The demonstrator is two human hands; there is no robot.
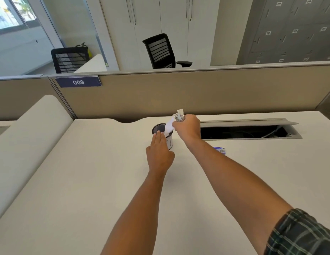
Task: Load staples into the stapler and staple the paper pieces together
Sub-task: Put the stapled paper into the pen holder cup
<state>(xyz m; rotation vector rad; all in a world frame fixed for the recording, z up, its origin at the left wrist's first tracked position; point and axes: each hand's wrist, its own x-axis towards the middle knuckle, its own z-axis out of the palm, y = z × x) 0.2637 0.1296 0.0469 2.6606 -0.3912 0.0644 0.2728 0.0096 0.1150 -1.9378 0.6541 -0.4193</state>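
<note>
A white stapler (179,115) is gripped in the right hand (188,127), whose fingers are clenched around its body so that only its front end is seen sticking up above the fist. A white strip of paper (169,127) is seen running from the stapler's mouth down into a black mesh cup (161,128) that stands on the counter (86,172). The left hand (159,153) is laid against the near side of the cup, fingers (157,137) stretched flat and together with their tips at the rim; whether anything is grasped by them cannot be told. A small blue and white box (219,150) is seen on the counter just behind the right forearm, partly hidden by it. An open cable tray (249,130) is set into the counter to the right of the hands. A checked sleeve (304,234) is seen on the right upper arm. A beige partition (197,92) with a blue "009" plate (78,82) is seen behind the counter
</note>
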